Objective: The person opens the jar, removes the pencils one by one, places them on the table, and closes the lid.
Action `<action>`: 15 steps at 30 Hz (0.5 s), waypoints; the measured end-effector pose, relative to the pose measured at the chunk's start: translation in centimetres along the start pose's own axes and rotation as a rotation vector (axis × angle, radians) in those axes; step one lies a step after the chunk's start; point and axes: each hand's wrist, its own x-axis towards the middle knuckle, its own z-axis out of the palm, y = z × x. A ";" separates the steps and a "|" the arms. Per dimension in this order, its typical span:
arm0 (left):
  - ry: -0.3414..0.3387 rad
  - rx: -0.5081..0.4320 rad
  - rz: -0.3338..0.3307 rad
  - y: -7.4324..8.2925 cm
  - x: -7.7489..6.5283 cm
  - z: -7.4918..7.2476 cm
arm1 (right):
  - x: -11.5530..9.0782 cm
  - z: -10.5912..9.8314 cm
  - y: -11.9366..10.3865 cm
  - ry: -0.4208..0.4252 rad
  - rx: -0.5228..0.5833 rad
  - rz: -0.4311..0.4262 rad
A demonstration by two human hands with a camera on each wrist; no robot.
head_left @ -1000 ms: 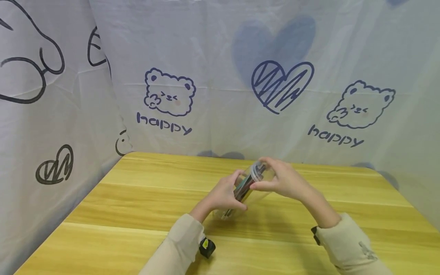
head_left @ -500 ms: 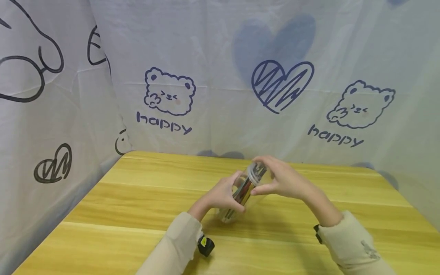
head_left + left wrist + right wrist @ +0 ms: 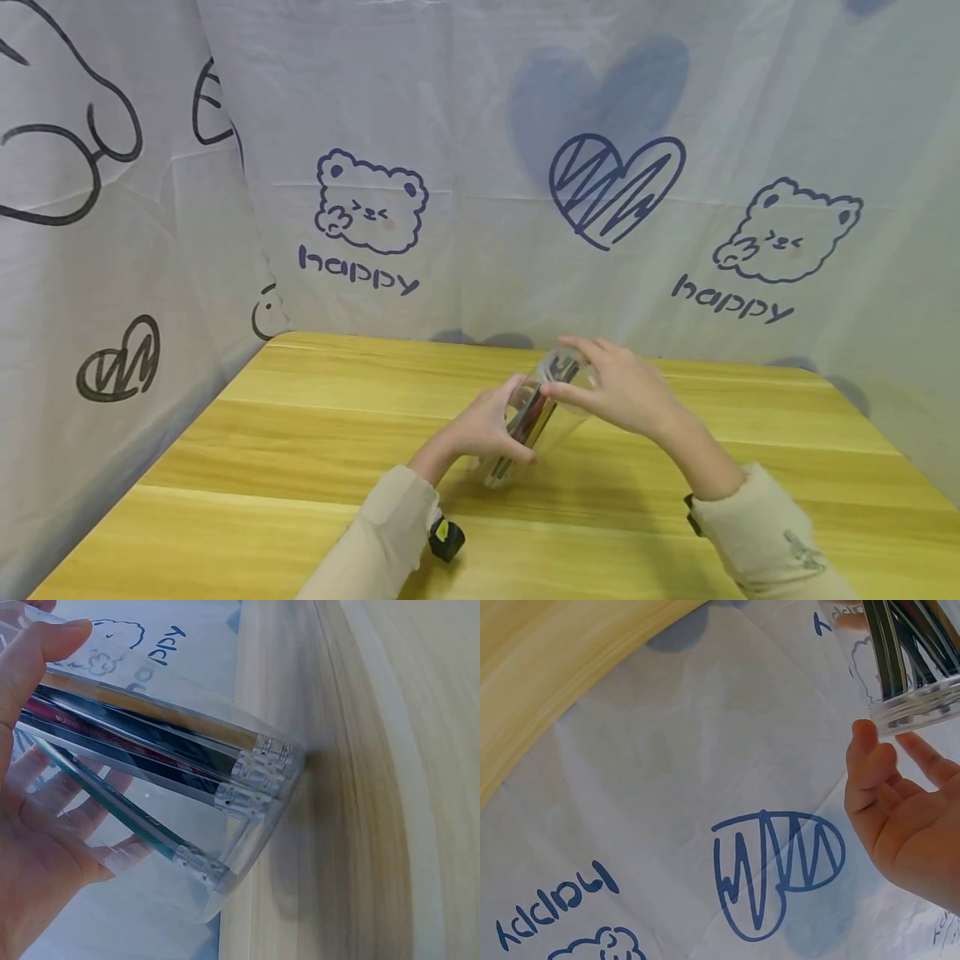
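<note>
A clear plastic jar (image 3: 553,421) leans to the right above the wooden table, its lower end close to or touching the surface. Several pencils (image 3: 142,727) in dark, red, green and yellow-brown lie inside, with silvery ends at the jar's bottom. My left hand (image 3: 483,425) grips the jar's side, its thumb on the near side in the head view. At the upper end, the clear lid (image 3: 919,705) sits on the jar. My right hand (image 3: 626,387) is spread at this lid; its fingertips are at the rim, and firm contact is hard to make out.
The yellow wood-grain table (image 3: 300,433) spreads around both hands. Behind it hangs a pale cloth (image 3: 480,250) with bear, heart and "happy" prints, and another cloth (image 3: 172,250) borders the left side. A small black device (image 3: 446,539) is strapped at the left cuff.
The right hand's thumb slides first down, then up over the lid's rim, and its fingers lift slightly. The jar's upper end shifts slightly left, while the left hand keeps its grip.
</note>
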 end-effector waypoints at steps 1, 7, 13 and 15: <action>0.002 0.003 -0.001 0.0 0.0 0.0 | 0.0 0.0 0.0 0.009 -0.002 0.005; 0.006 0.011 0.003 0.0 0.0 0.0 | 0.2 -0.1 -0.3 0.022 -0.004 0.017; 0.003 -0.006 -0.002 0.1 0.1 0.0 | 0.3 -0.1 -0.2 0.022 0.018 -0.004; 0.002 -0.014 -0.004 0.1 0.1 0.0 | 0.3 -0.1 -0.1 0.020 0.030 -0.019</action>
